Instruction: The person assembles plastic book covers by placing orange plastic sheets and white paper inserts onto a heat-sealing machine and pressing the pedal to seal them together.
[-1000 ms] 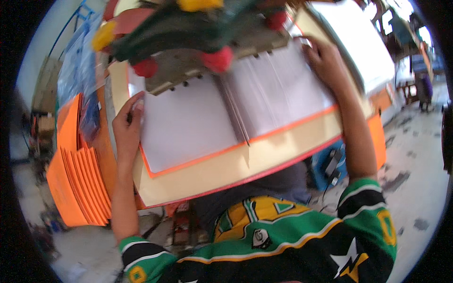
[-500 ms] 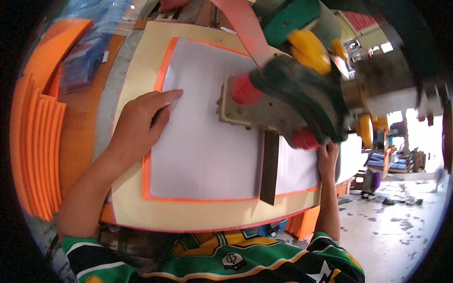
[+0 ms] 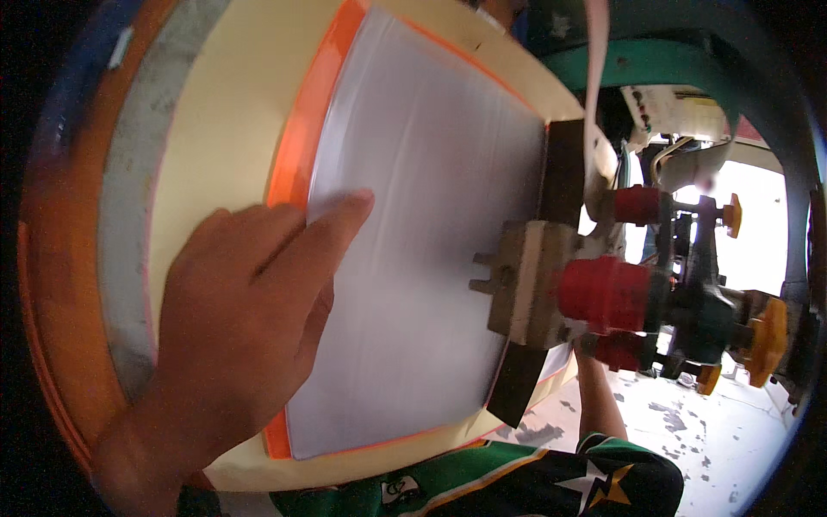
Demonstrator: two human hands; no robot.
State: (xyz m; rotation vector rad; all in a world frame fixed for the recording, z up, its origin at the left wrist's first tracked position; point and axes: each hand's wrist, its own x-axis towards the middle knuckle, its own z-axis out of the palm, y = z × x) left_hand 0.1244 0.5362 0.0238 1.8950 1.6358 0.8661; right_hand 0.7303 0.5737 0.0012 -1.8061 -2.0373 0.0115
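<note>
My left hand [image 3: 245,319] rests on the left side of a clear plastic sheet [image 3: 413,215], which lies over an orange sheet [image 3: 297,155]. Its index finger stretches onto the plastic, the other fingers bend loosely, and nothing shows held in them. A dark strip [image 3: 519,379] runs along the plastic's right edge. Over that strip hangs the metal block [image 3: 527,280] of a machine head with red cylinders [image 3: 607,293] and yellow knobs [image 3: 765,340]. My right forearm [image 3: 600,401] reaches up behind the machine head, which hides the fingers of my right hand.
The sheets lie on a cream board [image 3: 207,146] atop a table with a grey edge [image 3: 129,215]. Left of it is an orange-brown surface [image 3: 65,293]. The machine's green frame [image 3: 637,60] stands at the back right. Beyond my right arm spreads a pale, blotched floor [image 3: 672,439].
My view has moved closer and turned, so the left hand looks larger. The machine head appears farther right, beside the dark strip. My left hand stays at the plastic's left edge.
</note>
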